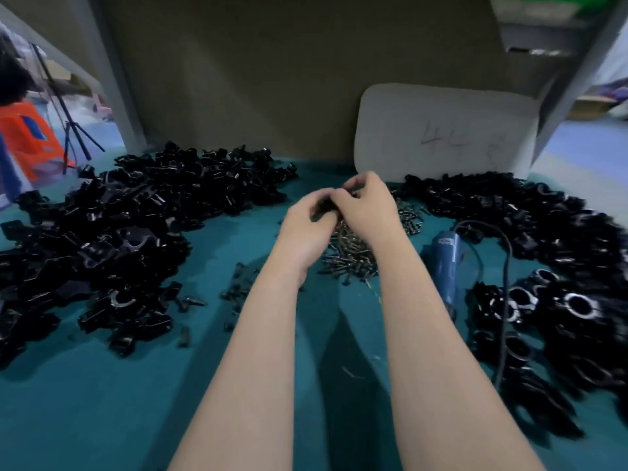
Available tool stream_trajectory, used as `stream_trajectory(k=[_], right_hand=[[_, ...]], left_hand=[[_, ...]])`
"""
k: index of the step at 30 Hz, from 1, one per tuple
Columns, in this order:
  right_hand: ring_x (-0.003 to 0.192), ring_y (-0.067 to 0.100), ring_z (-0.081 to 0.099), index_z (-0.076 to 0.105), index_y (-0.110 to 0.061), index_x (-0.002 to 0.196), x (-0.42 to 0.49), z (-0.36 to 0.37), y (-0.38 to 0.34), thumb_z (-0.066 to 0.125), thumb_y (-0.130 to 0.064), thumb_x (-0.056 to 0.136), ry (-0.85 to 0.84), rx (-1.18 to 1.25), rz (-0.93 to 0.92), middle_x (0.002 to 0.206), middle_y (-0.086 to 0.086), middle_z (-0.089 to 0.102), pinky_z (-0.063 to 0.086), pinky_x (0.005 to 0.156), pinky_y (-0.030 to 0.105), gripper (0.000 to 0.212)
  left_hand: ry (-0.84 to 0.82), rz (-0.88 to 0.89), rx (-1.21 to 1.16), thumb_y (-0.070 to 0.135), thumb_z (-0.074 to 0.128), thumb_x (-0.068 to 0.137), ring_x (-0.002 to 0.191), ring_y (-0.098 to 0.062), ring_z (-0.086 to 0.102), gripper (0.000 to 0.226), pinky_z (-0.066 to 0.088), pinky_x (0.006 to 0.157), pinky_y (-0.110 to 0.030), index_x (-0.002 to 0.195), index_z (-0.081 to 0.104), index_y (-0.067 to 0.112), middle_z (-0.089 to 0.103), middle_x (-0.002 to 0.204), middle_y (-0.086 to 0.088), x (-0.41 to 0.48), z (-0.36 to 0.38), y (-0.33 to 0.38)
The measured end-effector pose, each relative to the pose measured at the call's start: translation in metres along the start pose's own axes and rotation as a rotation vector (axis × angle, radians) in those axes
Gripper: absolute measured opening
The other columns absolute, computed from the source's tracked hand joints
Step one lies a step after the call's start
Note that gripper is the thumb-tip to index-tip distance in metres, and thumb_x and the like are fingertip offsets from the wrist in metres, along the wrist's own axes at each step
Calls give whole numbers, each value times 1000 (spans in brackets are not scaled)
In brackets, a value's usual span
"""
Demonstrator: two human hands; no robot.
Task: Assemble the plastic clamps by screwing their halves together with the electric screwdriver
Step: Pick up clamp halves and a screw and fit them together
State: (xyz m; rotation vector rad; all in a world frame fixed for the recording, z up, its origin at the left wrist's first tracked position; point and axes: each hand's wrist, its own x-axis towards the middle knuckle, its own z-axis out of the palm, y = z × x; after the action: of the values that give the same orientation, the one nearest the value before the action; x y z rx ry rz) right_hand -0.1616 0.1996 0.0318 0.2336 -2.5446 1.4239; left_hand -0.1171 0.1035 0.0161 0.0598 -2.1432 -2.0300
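Teal table [102, 402]: left hand [306, 220] and right hand [368, 207] together pinch a clamp [325, 207], screwdriver [448, 263] lying right.

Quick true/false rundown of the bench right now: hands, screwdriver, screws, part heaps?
1. The right hand holds the electric screwdriver. False: it lies untouched on the table, right of both arms.
2. The left hand and right hand pinch a small dark piece above the screw pile. True.
3. Clamp parts are heaped only on the left. False: a left heap and a right heap flank the arms.
4. A white board leans at the back. True.
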Motion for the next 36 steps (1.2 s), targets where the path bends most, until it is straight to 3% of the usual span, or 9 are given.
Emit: stream_trajectory(k=[5, 8, 11, 14, 17, 22, 29, 33, 36], right_hand=[[69, 14, 56, 62, -4, 89, -8, -78, 26, 56, -55, 88, 124, 52, 101, 74, 1, 60, 43, 59, 26, 51], [95, 27, 62, 66, -1, 100, -7, -114, 52, 47, -42, 96, 344, 46, 154, 98, 14, 68, 46, 86, 36, 46], [126, 34, 42, 57, -14, 124, 0, -147, 88, 43, -20, 97, 536, -212, 359, 137, 14, 48, 33, 103, 36, 31], [142, 36, 13, 48, -13, 134, 12, -160, 117, 44, -16, 95, 372, -354, 642, 156, 16, 13, 17, 117, 43, 40], [141, 37, 13, 45, -7, 136, 21, -161, 137, 47, -20, 95, 247, -388, 784, 158, 14, 1, 16, 117, 43, 43], [136, 34, 21, 50, -15, 133, 33, -158, 151, 46, -27, 94, 218, -457, 855, 157, 11, 12, 21, 109, 40, 41], [133, 37, 23, 54, -10, 127, 34, -151, 158, 40, -42, 98, 389, -443, 818, 148, 19, 25, 22, 107, 42, 46], [130, 37, 28, 42, -14, 136, 30, -155, 147, 44, -37, 99, 545, -280, 749, 145, 22, 23, 26, 106, 43, 44], [96, 25, 46, 39, -13, 131, 23, -158, 133, 49, -22, 97, 651, -27, 531, 135, 19, 32, 39, 85, 31, 36]], left_hand=[[-144, -72, -32, 8, 60, 91, 86, -15, 64, 16, 54, 77, -28, 102, 60, 20, 68, 96, -1, 5, 83, 16], [-87, -163, -241, 0, 56, 92, 79, -20, 63, 19, 55, 77, -29, 80, 59, 15, 63, 86, -8, 6, 133, 15], [-87, -282, -514, 3, 55, 96, 61, -13, 66, 5, 58, 68, -22, 90, 55, 4, 58, 89, -14, 9, 171, 14], [-105, -310, -606, 7, 52, 98, 52, -8, 65, 9, 55, 57, -15, 90, 52, 3, 57, 83, -12, 13, 194, 11], [-81, -285, -613, 2, 53, 97, 63, -15, 65, 9, 55, 57, -15, 88, 53, 0, 56, 81, -9, 18, 208, 12], [-121, -301, -620, -6, 58, 92, 75, -20, 64, 13, 55, 58, -15, 102, 53, -1, 58, 88, -11, 25, 215, 11], [-128, -423, -739, 23, 64, 92, 57, -17, 67, 17, 57, 55, -21, 96, 59, 7, 62, 92, -11, 29, 207, 4], [-108, -461, -728, 20, 62, 94, 60, -22, 69, 15, 56, 51, -23, 90, 57, 7, 61, 86, -13, 28, 199, 1], [-72, -449, -742, 15, 58, 96, 75, -27, 70, 11, 60, 62, -27, 96, 53, 6, 52, 105, -16, 26, 190, 2]])
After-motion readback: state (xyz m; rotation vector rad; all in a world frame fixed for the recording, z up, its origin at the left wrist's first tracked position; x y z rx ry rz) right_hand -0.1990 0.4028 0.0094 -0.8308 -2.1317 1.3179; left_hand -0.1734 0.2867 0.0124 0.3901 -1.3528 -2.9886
